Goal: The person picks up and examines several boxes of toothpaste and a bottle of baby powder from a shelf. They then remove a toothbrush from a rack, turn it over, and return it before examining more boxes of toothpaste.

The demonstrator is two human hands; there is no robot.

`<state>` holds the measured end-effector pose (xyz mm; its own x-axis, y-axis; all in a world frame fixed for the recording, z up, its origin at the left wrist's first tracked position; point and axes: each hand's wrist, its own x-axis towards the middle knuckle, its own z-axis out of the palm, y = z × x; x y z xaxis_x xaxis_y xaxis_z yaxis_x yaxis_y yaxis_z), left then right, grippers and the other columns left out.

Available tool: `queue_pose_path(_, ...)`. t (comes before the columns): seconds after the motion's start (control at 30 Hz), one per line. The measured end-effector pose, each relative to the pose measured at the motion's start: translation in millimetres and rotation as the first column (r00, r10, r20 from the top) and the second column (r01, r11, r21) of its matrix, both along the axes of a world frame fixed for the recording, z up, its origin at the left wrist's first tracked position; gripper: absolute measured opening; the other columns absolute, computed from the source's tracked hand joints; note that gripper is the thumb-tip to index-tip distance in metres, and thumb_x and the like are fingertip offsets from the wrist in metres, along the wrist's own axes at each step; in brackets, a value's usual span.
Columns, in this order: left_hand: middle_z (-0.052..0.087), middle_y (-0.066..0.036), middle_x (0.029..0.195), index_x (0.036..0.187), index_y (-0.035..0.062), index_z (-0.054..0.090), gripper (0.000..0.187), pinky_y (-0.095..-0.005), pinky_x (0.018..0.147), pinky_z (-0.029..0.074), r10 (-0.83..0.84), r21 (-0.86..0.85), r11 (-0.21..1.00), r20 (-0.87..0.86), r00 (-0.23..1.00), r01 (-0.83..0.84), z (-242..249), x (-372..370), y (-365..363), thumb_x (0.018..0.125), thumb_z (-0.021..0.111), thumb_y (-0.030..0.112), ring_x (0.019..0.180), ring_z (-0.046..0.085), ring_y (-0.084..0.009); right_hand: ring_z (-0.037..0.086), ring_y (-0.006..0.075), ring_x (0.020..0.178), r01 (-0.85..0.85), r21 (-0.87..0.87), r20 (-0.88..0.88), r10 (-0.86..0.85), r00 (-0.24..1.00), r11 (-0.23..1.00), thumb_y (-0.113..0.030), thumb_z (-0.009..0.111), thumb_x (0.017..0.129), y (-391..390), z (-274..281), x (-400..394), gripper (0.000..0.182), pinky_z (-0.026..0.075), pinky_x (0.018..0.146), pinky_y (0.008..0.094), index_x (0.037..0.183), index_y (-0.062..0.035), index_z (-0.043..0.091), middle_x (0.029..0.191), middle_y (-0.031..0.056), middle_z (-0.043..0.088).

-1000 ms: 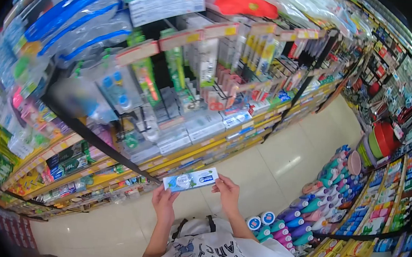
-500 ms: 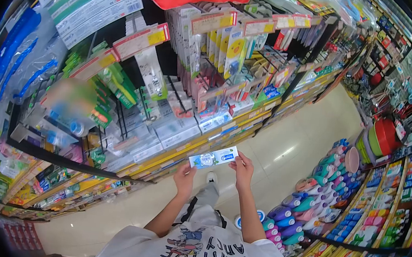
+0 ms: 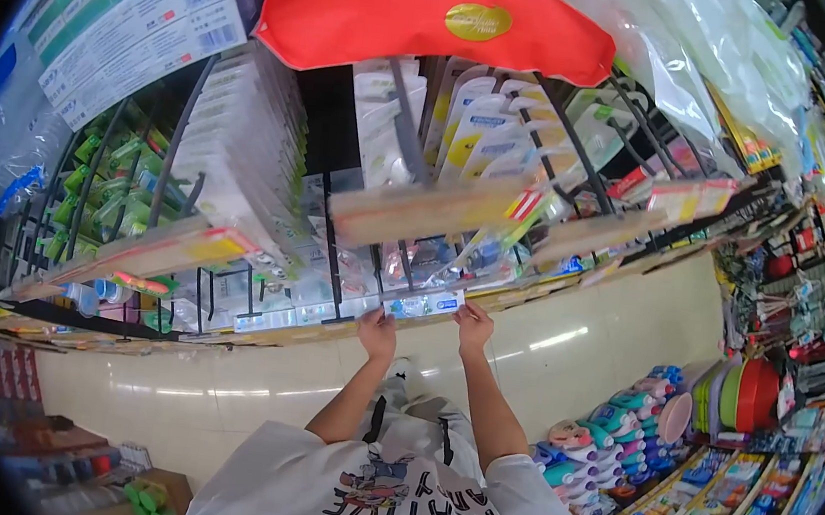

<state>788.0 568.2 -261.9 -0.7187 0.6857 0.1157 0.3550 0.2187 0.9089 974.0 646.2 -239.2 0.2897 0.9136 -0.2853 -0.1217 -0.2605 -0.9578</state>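
Note:
A slim white-and-blue toothpaste box point(image 3: 425, 305) is held level between my two hands, close to the shelf front. My left hand point(image 3: 377, 333) pinches its left end. At the other end, the fingers of my right hand point(image 3: 472, 327) grip the right corner. In this view the box's far side meets the shelf edge, just below hanging rows of packaged toothbrushes point(image 3: 481, 129). The print on the box is too small to read.
Price-label strips point(image 3: 428, 209) jut out on hooks above my hands. A red package point(image 3: 388, 14) lies on top of the rack. Bottles point(image 3: 605, 439) and stacked basins point(image 3: 750, 394) stand on the right, with pale tiled floor point(image 3: 564, 344) between. Cartons point(image 3: 157, 492) sit at lower left.
My view has shifted closer over the rack, so the hanging packs look larger. Both hands, still on the box, have moved slightly, and the box now appears against the shelf edge.

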Motion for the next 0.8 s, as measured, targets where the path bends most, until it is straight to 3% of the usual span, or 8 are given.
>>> queue_pose_path(0.17,0.071,-0.016,0.088,0.1,0.0022,0.073,0.022,-0.0327,0.069,0.053,0.016,-0.015,1.0,0.025,1.0,-0.016,-4.1,3.1,7.3,0.078,0.071,0.008,0.073,0.068,-0.0239,0.069,0.025,0.083,0.036,-0.049,-0.24,-0.047,0.97,0.998,0.009,0.061,0.086,18.3,-25.8,1.4,0.017,0.063,0.077,0.0371,0.103,0.0064,0.063,0.098,0.0141,0.066)
queue_pose_path(0.3,0.069,-0.017,0.083,0.1,0.0022,0.072,0.024,-0.0392,0.07,0.055,0.101,-0.129,0.985,-0.079,0.992,-0.111,40.6,11.7,8.7,0.078,0.066,0.006,0.077,0.068,-0.032,0.069,0.0272,0.086,0.025,-0.094,-0.442,-0.064,0.895,0.995,0.008,0.06,0.087,13.6,-9.5,11.7,0.014,0.062,0.082,0.04,0.101,0.0034,0.06,0.098,0.0134,0.064)
queue_pose_path(0.37,0.069,-0.018,0.086,0.103,0.0025,0.07,0.025,-0.0425,0.069,0.054,-0.023,-0.057,0.998,-0.095,0.995,0.018,64.5,11.0,18.5,0.079,0.065,0.006,0.078,0.067,-0.0346,0.069,0.0295,0.088,0.002,-0.174,-0.522,-0.094,0.847,0.985,0.006,0.058,0.089,4.7,-13.3,21.4,0.011,0.062,0.084,0.042,0.1,0.0026,0.059,0.098,0.0137,0.064)
queue_pose_path(0.4,0.069,-0.018,0.086,0.103,0.0025,0.07,0.025,-0.0425,0.069,0.054,-0.028,-0.055,0.998,-0.108,0.994,0.023,68.5,7.7,26.7,0.079,0.065,0.006,0.078,0.067,-0.0346,0.069,0.0295,0.088,0.005,-0.172,-0.533,-0.097,0.84,0.985,0.006,0.058,0.089,0.5,-10.4,23.3,0.011,0.062,0.084,0.042,0.1,0.0026,0.059,0.098,0.0137,0.064)
queue_pose_path(0.47,0.068,-0.02,0.098,0.106,0.0026,0.067,0.026,-0.0457,0.07,0.053,-0.217,-0.367,0.921,-0.204,0.955,0.131,66.4,2.9,37.0,0.081,0.065,0.007,0.078,0.066,-0.0377,0.069,0.0308,0.089,-0.103,-0.181,-0.531,-0.009,0.847,0.978,0.004,0.057,0.09,-17.8,-3.5,32.1,0.011,0.061,0.085,0.0426,0.101,0.0035,0.058,0.098,0.0146,0.064)
queue_pose_path(0.6,0.068,-0.021,0.096,0.103,0.0022,0.068,0.022,-0.0481,0.072,0.053,-0.136,-0.074,0.989,-0.129,0.982,0.127,32.5,3.2,66.5,0.082,0.067,0.01,0.08,0.065,-0.0406,0.07,0.0313,0.088,-0.186,-0.135,-0.573,0.077,0.816,0.973,0.004,0.056,0.09,-45.9,1.3,44.8,0.011,0.062,0.084,0.043,0.101,0.0041,0.058,0.098,0.0161,0.065)
queue_pose_path(0.67,0.068,-0.023,0.096,0.109,0.0024,0.067,0.028,-0.0497,0.073,0.052,-0.087,-0.109,0.993,-0.425,0.901,0.045,23.9,1.3,69.1,0.083,0.067,0.01,0.088,0.065,-0.0422,0.07,0.0315,0.088,-0.283,-0.218,-0.517,0.135,0.845,0.934,0.004,0.057,0.09,-51.4,7.3,50.7,0.013,0.062,0.084,0.0432,0.103,0.0045,0.058,0.097,0.0173,0.065)
queue_pose_path(0.8,0.066,-0.025,0.104,0.119,0.0037,0.062,0.037,-0.0509,0.074,0.052,-0.191,-0.281,0.952,-0.234,0.953,0.122,43.8,-2.2,63.6,0.083,0.066,0.01,0.092,0.064,-0.0431,0.07,0.0313,0.088,-0.363,-0.213,-0.52,0.209,0.828,0.907,0.001,0.057,0.091,-47.1,13.8,62.9,0.015,0.062,0.084,0.0431,0.105,0.0055,0.058,0.096,0.0188,0.066)
